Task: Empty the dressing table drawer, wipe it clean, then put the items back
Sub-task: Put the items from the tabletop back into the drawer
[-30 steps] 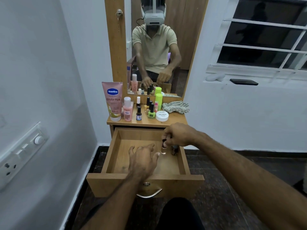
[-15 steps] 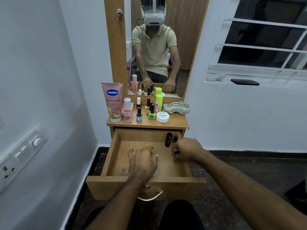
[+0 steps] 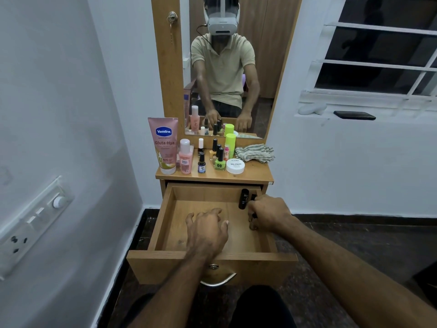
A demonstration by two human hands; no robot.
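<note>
Mostly bare wooden drawer (image 3: 179,223), pulled open

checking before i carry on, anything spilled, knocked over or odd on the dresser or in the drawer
Nothing stands out. The bottles and tube on the dresser top stand upright with no spill, the cloth lies crumpled beside them, and the drawer holds only a black tube by the right hand.

Wooden drawer (image 3: 165,214) pulled open; black tube (image 3: 243,198) upright, back-right corner.
</note>
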